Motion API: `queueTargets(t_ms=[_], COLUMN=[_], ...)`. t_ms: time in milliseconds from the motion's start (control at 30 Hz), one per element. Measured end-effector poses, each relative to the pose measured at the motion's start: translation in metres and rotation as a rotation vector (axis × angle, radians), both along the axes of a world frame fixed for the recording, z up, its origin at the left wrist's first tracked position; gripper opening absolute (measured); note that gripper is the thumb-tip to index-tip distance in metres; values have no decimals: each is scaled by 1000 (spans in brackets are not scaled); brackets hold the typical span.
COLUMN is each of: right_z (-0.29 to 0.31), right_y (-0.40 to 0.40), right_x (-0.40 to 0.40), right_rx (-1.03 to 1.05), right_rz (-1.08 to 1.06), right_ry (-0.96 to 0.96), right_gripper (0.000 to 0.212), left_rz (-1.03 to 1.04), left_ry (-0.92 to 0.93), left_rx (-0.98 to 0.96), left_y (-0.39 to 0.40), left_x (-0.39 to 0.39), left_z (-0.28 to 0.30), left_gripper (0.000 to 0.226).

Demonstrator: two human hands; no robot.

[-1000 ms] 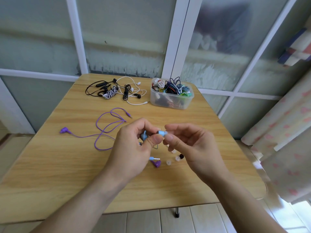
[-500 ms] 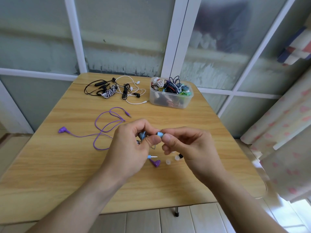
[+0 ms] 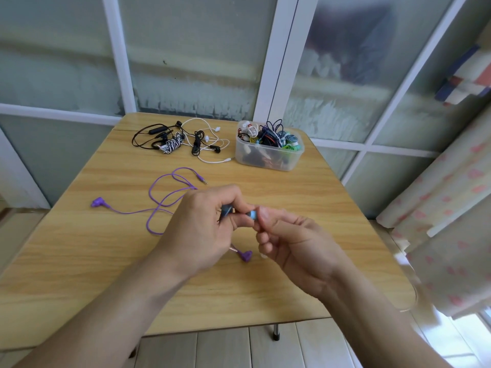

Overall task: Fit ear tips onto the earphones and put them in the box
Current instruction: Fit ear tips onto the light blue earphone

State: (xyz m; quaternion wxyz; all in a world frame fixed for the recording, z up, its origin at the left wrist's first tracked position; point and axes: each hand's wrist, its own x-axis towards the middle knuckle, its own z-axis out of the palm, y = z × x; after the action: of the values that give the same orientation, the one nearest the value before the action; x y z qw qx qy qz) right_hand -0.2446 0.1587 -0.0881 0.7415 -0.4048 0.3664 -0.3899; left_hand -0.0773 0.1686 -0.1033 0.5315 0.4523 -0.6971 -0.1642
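Note:
Above the middle of the wooden table [image 3: 79,261], my left hand [image 3: 202,229] grips a small blue earphone [image 3: 228,210] between thumb and fingers. My right hand [image 3: 292,240] pinches the blue end piece [image 3: 252,215] against it, fingertip to fingertip. Purple earphones [image 3: 164,203] lie on the table, with one earbud [image 3: 97,202] at the left and the other earbud [image 3: 245,255] under my hands. A loose whitish ear tip [image 3: 263,256] peeks out below my right fingers. The clear plastic box [image 3: 268,158], full of coiled earphones, stands at the back right.
Black, white and striped earphones [image 3: 180,142] lie tangled at the back left of the table. Frosted window panes with white frames rise behind it. A patterned curtain [image 3: 451,221] hangs close to the table's right edge.
Both hands stay joined on the blue earphone and have shifted slightly. My right hand now covers the loose ear tips on the table that showed before.

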Motion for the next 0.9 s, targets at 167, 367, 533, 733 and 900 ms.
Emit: queueTargets(t_ms=[167, 367, 533, 733, 900], right_z=[2, -1, -7, -13, -22], right_y=[-3, -9, -13, -12, -7], right_x=[-2, -7, -10, -5, 8], right_rx=[-432, -619, -745, -706, -719], right_rz=[-147, -180, -184, -132, -14], right_ry=[246, 313, 399, 392, 487], right_gripper=[28, 22, 15, 35, 55], left_rz=[14, -84, -118, -56, -182], left_ry=[247, 417, 479, 668, 1122], left_rx=[208, 360, 462, 586, 750], left_y=[3, 3, 4, -1, -6], left_x=[-5, -6, -10, -9, -9], left_z=[-1, 3, 2, -2, 7], left_gripper=[15, 6, 3, 11, 10])
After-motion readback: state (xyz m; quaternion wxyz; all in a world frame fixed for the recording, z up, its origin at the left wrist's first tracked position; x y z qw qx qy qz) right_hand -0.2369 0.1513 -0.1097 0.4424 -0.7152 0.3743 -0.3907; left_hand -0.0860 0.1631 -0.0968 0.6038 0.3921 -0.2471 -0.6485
